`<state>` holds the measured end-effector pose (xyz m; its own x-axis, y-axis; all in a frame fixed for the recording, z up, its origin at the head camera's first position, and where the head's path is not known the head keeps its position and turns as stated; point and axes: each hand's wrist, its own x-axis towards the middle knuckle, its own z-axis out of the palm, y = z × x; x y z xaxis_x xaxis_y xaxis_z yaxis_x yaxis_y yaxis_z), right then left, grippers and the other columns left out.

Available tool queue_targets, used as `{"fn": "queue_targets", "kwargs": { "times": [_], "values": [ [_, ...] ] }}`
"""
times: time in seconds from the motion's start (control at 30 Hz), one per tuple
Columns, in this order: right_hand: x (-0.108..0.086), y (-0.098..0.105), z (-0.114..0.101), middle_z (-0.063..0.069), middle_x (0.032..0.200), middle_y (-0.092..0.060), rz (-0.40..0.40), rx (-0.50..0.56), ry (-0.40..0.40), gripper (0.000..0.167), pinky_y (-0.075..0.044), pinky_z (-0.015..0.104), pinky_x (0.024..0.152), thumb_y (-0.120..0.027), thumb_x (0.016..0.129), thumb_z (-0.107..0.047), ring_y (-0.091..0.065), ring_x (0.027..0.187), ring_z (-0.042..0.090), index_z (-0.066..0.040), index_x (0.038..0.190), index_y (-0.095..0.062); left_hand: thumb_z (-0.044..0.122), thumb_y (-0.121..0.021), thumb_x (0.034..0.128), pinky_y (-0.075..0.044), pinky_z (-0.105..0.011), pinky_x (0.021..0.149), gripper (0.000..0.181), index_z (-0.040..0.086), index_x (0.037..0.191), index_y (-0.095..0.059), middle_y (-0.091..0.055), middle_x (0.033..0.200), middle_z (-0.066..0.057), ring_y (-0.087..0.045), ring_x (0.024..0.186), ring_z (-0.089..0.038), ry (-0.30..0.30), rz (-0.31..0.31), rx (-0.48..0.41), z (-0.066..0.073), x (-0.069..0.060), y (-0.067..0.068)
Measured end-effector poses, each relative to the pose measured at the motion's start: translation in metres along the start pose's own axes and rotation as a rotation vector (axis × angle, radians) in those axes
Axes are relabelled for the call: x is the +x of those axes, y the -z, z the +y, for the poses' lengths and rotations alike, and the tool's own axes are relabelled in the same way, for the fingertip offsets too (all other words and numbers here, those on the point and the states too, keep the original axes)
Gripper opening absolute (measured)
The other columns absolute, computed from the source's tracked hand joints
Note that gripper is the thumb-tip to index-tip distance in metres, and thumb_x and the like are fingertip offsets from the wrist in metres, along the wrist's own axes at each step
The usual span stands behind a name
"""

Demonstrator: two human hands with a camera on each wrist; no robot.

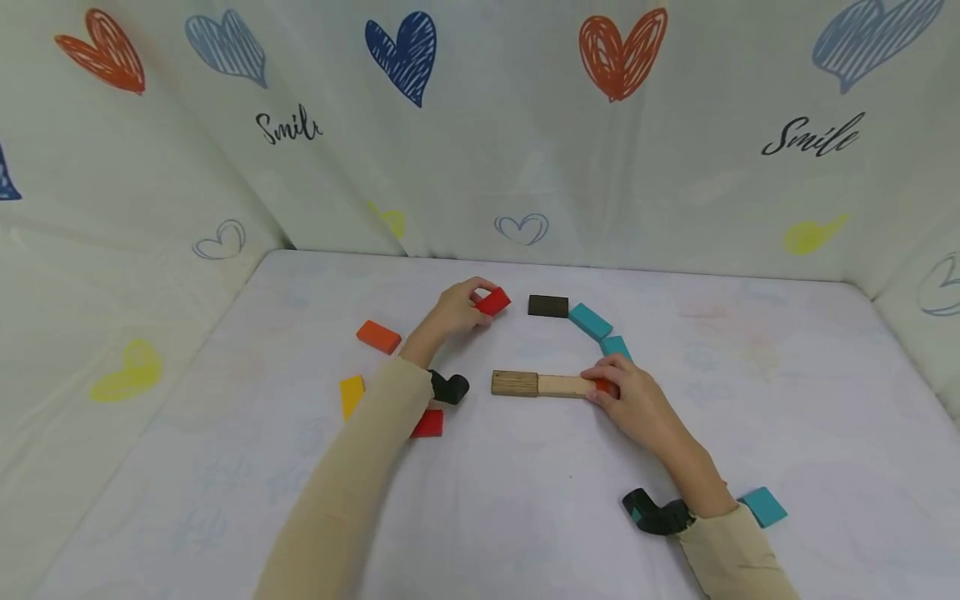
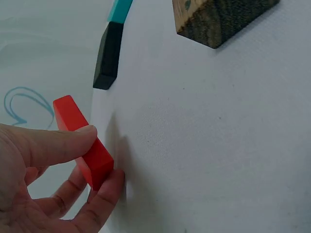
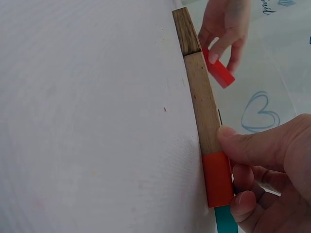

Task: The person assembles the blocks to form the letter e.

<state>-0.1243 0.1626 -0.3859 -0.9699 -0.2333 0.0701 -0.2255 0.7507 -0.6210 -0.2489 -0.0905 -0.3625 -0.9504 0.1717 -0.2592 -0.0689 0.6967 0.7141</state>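
Note:
My left hand (image 1: 459,308) pinches a red block (image 2: 93,145) between thumb and fingers, left of a dark block (image 1: 548,306). In the left wrist view the block is tilted beside a shadow on the cloth. My right hand (image 1: 633,400) has thumb and fingertips on an orange-red block (image 3: 217,179) at the right end of a straight row. That row also holds a plain wooden block (image 1: 561,386) and a dark-grained wooden block (image 1: 514,383). Two teal blocks (image 1: 590,321) (image 1: 616,347) curve down from the dark block towards my right hand.
At the left lie an orange block (image 1: 378,337), a yellow block (image 1: 352,396) and another red block (image 1: 428,423), partly behind my left sleeve. A teal block (image 1: 763,507) lies beside my right wrist. A patterned cloth (image 1: 465,158) hangs behind the table.

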Motion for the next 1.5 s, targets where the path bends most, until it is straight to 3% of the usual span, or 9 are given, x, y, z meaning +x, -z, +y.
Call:
{"fn": "queue_targets", "kwargs": {
  "times": [0.17, 0.37, 0.73, 1.1, 1.5],
  "values": [
    [0.0, 0.0, -0.001, 0.014, 0.108, -0.057, 0.001, -0.002, 0.006, 0.026, -0.048, 0.044, 0.084, -0.068, 0.083, -0.006, -0.055, 0.097, 0.03, 0.0, 0.108, -0.066, 0.009, -0.065, 0.0835, -0.045, -0.039, 0.093, 0.042, 0.013, 0.123, -0.053, -0.054, 0.118, -0.013, -0.051, 0.107, -0.026, -0.034, -0.061, 0.06, 0.002, 0.015, -0.001],
    [0.001, 0.0, 0.0, 0.014, 0.108, -0.057, 0.004, -0.006, 0.005, 0.026, -0.048, 0.045, 0.083, -0.068, 0.083, -0.006, -0.056, 0.097, 0.03, 0.0, 0.108, -0.066, 0.014, -0.067, 0.083, -0.042, -0.039, 0.094, 0.039, 0.015, 0.12, -0.056, -0.053, 0.121, -0.012, -0.049, 0.109, -0.026, 0.005, -0.078, 0.063, 0.005, 0.023, 0.001],
    [0.001, 0.002, 0.0, 0.014, 0.108, -0.057, 0.003, -0.01, 0.001, 0.027, -0.048, 0.044, 0.083, -0.068, 0.083, -0.006, -0.055, 0.097, 0.029, 0.0, 0.109, -0.066, 0.017, -0.067, 0.0835, -0.043, -0.038, 0.094, 0.035, 0.018, 0.117, -0.059, -0.052, 0.118, -0.011, -0.047, 0.109, -0.024, 0.046, -0.067, 0.066, 0.016, 0.024, -0.009],
    [0.001, 0.001, -0.001, 0.014, 0.109, -0.057, -0.002, -0.015, 0.002, 0.027, -0.047, 0.044, 0.083, -0.067, 0.083, -0.006, -0.055, 0.097, 0.03, 0.0, 0.109, -0.066, 0.017, -0.064, 0.0856, -0.042, -0.038, 0.094, 0.036, 0.021, 0.121, -0.058, -0.052, 0.12, -0.009, -0.048, 0.106, -0.023, 0.077, -0.136, 0.043, 0.016, 0.021, -0.003],
    [0.0, 0.001, 0.0, 0.013, 0.108, -0.057, -0.003, -0.006, 0.019, 0.026, -0.046, 0.041, 0.081, -0.067, 0.083, -0.006, -0.055, 0.096, 0.029, 0.0, 0.108, -0.066, 0.017, -0.064, 0.0862, -0.042, -0.037, 0.093, 0.036, 0.021, 0.122, -0.058, -0.053, 0.122, -0.008, -0.049, 0.105, -0.022, 0.085, -0.142, 0.044, 0.018, 0.019, -0.003]
  ]
}}
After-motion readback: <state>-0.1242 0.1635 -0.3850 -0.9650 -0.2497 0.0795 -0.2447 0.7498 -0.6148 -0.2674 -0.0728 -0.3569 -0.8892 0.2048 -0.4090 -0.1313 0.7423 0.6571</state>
